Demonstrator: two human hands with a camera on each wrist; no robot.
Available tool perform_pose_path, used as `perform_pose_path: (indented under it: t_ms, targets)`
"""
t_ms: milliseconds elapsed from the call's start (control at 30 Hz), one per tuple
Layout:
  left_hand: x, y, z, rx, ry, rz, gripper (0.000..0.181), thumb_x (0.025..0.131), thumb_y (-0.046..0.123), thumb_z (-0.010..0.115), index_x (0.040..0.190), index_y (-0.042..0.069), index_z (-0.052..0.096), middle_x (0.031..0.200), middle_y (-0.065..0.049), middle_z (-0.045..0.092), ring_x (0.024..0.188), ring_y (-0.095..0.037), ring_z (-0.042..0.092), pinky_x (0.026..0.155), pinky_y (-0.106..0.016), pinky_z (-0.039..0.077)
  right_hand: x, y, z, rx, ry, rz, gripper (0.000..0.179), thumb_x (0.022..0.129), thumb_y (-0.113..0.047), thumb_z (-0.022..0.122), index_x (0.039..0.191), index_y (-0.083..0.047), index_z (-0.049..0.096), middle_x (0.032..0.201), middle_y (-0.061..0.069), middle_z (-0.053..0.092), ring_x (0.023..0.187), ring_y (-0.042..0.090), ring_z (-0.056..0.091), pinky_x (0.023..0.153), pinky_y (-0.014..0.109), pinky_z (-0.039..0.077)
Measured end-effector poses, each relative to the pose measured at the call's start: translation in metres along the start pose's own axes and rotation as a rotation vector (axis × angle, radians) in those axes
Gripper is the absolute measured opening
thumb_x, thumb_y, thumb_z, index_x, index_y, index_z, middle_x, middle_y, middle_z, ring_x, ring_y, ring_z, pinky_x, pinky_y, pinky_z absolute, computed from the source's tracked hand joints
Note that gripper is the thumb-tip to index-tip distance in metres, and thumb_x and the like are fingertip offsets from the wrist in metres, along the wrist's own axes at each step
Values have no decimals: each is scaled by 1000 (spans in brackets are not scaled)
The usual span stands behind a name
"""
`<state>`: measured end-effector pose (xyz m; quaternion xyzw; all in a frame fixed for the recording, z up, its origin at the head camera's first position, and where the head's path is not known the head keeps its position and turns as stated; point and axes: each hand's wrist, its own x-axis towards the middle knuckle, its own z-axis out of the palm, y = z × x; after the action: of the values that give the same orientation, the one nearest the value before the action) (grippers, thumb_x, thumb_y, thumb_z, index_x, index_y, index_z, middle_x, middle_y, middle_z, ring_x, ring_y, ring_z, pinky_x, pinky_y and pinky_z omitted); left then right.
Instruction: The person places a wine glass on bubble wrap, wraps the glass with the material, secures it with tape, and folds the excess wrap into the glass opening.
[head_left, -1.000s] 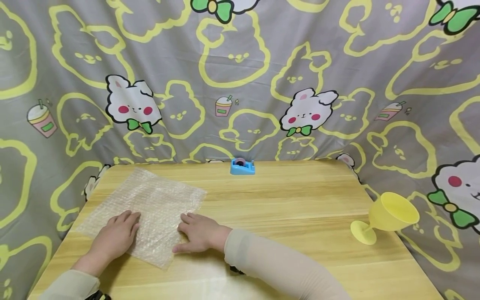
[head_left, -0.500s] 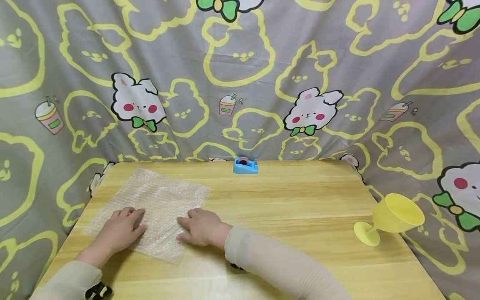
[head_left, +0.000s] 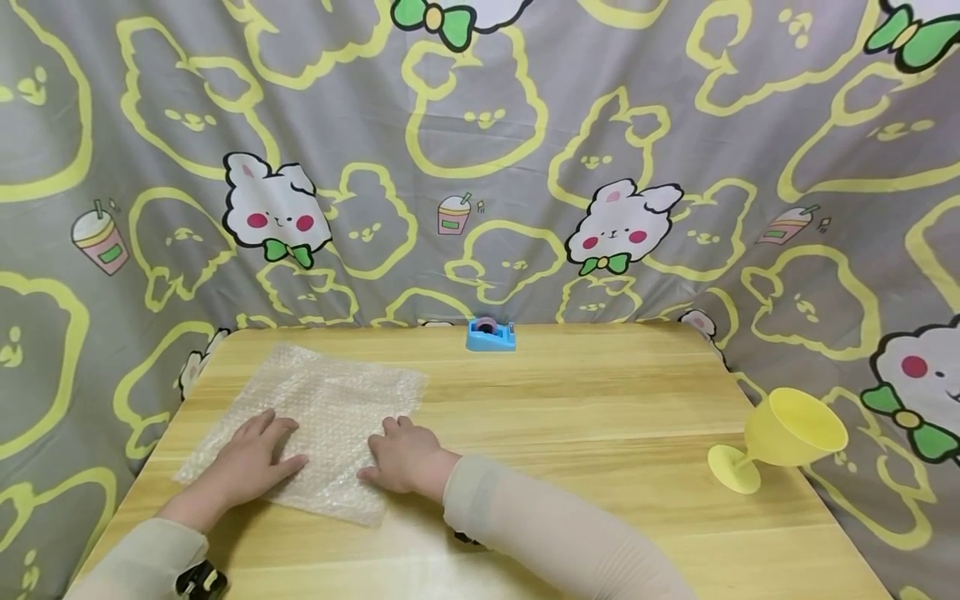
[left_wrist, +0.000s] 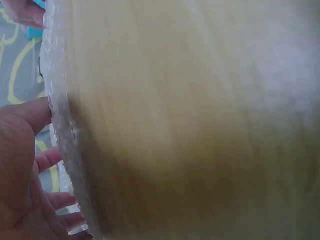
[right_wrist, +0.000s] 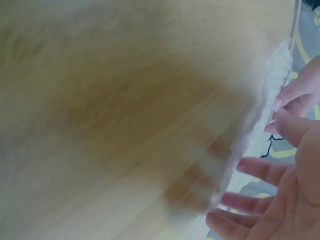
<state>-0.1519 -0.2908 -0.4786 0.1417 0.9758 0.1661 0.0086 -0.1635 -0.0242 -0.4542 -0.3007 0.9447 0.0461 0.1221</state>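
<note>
With my fingers spread apart and clamped on nothing, I rest my left hand [head_left: 251, 462] on the near left part of the bubble wrap [head_left: 333, 433], while my right hand [head_left: 405, 457] touches its right edge, fingers relaxed. The sheet lies flat between my hands and reaches beyond them on the wooden table [head_left: 585, 408]. Past my right hand sits a blue tape dispenser [head_left: 491, 337], and well off to its right, a yellow goblet [head_left: 783, 433].

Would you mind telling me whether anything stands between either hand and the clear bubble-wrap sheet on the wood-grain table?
Nothing visible does: both the left hand and right hand touch the clear bubble-wrap sheet. The yellow stemmed goblet and blue tape dispenser are well apart from it.
</note>
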Motion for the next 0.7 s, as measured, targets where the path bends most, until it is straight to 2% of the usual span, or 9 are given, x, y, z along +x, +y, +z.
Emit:
perform_pose_path:
  t_ms: [200,300,433,567,700]
  targets:
    - [1,1,-2,34,-16,23,57,93,47,68,131,7,56,140,-42,39,126,-64,35,92,-76,37,0,-8,4,-74,2,0,68,97,-66,47,143,-16,53,152,0,42,141,18,39,106,27,44]
    - [1,1,-4,40,-33,47,51,95,41,66,133,7,56,141,-42,39,126,-64,36,93,-75,38,0,-9,6,-88,9,8,69,97,-65,47,145,-16,49,151,2,43,141,19,40,102,27,47]
    - [-1,1,-5,52,-69,65,48,96,29,65,137,6,54,142,-41,38,126,-64,36,92,-74,39,0,-11,7,-95,18,8,72,96,-67,46,152,-22,39,150,5,44,139,23,42,96,29,52]
    - [0,1,-5,79,-82,63,60,92,28,69,143,4,47,143,-40,38,125,-64,38,91,-74,40,1,-11,9,-99,16,15,74,96,-70,41,155,-27,36,149,3,45,138,24,43,94,30,53]
    - [2,3,-7,110,-69,56,75,87,38,74,145,0,44,140,-35,44,122,-61,42,92,-71,41,1,-10,9,-82,29,44,70,95,-71,40,148,-26,47,139,1,50,127,21,49,86,29,55]
